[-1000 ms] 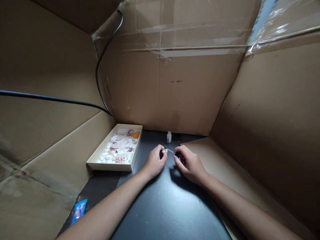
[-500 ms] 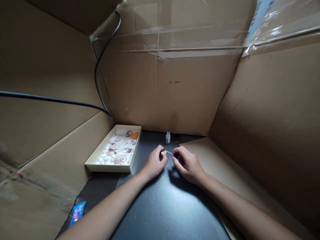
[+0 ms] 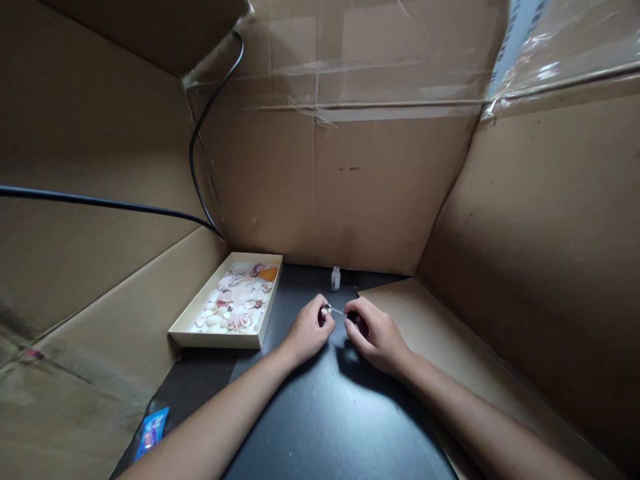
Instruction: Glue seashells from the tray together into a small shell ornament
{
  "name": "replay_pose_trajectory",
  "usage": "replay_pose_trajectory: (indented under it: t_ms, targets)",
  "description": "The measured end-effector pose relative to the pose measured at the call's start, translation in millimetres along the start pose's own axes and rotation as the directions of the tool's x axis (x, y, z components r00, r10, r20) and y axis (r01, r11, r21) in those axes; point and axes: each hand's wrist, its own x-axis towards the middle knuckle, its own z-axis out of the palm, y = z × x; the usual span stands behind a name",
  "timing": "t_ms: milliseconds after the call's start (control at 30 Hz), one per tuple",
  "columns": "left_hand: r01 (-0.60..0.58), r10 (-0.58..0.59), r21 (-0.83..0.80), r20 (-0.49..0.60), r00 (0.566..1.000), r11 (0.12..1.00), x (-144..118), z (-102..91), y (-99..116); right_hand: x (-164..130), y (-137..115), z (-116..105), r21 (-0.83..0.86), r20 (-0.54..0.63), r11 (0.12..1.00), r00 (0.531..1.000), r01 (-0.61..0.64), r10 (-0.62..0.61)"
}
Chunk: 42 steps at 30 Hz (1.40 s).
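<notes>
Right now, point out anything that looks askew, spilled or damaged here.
Nothing is spilled. The small bottle stands upright with its cap off, near the back wall. The clear tape on the cardboard wall is wrinkled and peeling. A blue packet lies alone at the dark table's near left edge.

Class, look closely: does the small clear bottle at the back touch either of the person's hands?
Apart. The head view shows the small clear bottle standing alone on the black table, bare surface between it and the left hand and right hand.

Both bare forearms reach forward and converge. The left hand (image 3: 307,328) is curled, fingers pinched together; the right hand (image 3: 376,335) is likewise curled, fingertips pinched, facing it closely.
</notes>
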Motion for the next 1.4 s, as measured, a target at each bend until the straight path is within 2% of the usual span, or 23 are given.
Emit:
replay_pose_trajectory:
  t_ms: [567, 933, 1400]
  targets:
    - [0.067, -0.066, -0.002, 0.05, 0.997, 0.998, 0.2, -2.3, 6.0, -0.9, 0.4, -1.1, 0.061, 0.025, 0.998, 0.999, 0.027, -0.029]
    - [0.071, -0.069, -0.031, 0.058, 0.996, 0.997, -0.5, -3.9, 9.1, -0.6, -1.1, -1.1, 0.071, 0.03, 0.997, 0.999, -0.043, 0.041]
    - [0.062, -0.06, -0.037, 0.047, 0.997, 0.997, -1.0, -2.2, 7.1, -2.4, -0.5, 1.7, 0.054, 0.026, 0.996, 0.997, -0.067, 0.066]
